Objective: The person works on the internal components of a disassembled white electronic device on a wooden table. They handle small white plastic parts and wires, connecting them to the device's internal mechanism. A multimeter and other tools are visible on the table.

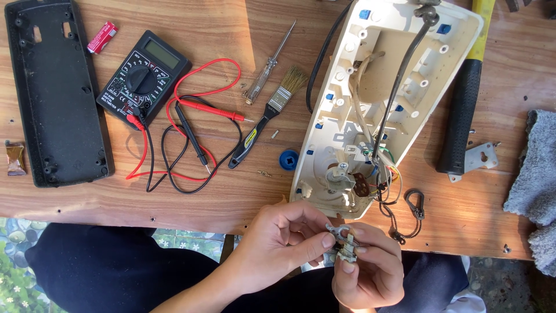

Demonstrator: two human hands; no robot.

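Mid-teardown here, small part [343,242] out of the housing [394,98] and up for a close look. Pinched between both hands just off the table's [231,200] near edge, over the lap. Left hand [284,243] closed on it from the side, thumb and forefinger gripping the metal tab. Right hand [370,269] wrapped under and around, thumb pressed on the lower end. Hard to tell exactly what it is from this angle, maybe a switch or thermostat piece with a metal bracket, partly hidden by fingers.

Housing lying open, inside up, right of centre on the table, with a black cord [399,81] running down through it and a bunch of coloured wires [385,168] at the near end. Multimeter [143,78] well off to the left, red and black probes [200,124] loose beside it, not touching anything. Screwdriver [269,66] and brush [269,113] between meter and housing. Black cover [55,93] at far left, hammer [463,98] to the right of the housing, grey cloth [536,174] at the right edge.

Looks like the inspect-the-part stage, nothing hooked to the meter yet. Probably next: freeing one hand without dropping the part, keeping a steady grip with bare contacts exposed, then a reach across for the probes.
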